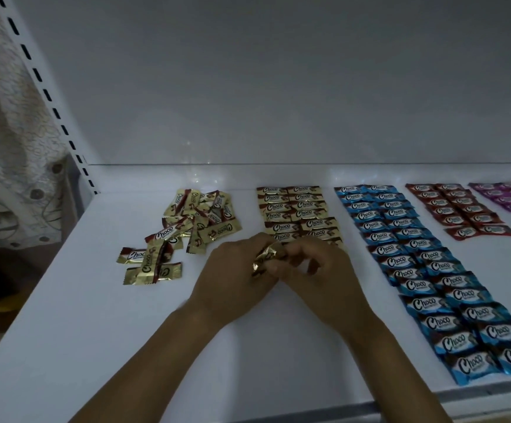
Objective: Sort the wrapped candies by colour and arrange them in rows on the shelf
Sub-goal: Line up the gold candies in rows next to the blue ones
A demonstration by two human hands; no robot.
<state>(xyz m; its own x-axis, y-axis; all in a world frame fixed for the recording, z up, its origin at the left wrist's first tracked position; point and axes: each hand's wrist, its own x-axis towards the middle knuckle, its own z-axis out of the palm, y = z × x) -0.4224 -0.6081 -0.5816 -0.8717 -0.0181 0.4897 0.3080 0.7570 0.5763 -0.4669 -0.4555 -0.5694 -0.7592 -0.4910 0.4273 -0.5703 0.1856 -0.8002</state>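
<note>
While the small, crinkled gold-foil wrapped candy (pixel 265 258) sits pinched between both hands, just above the shelf and right at the near end of the gold rows, I'd say it is being straightened before it goes down. The left hand (pixel 236 276) has its fingers curled round the wrapper's near end. The right hand (pixel 318 270) has its fingers bent in tight too, and they seem to nip the far end, though the knuckles hide the exact grip. The wrapper looks rumpled and shiny, its printed face turned partly away, so I guess it needs turning logo-up to match the rest.

Behind the hands lie the two neat rows of gold-and-brown candies (pixel 297 209), label up, side by side. To the left is the loose heap of gold-and-brown candies (pixel 199 218), lying at every angle and overlapping, with a few strays nearer the front. It looks like the stock left to sort. To the right run the long double row of blue candies (pixel 416 261), then the shorter red rows (pixel 458 209) and the purple rows (pixel 510 195) at the edge of view. Each colour stands apart from the next on the white metal shelf (pixel 95 300), which keeps the colours easy to tell apart.
</note>
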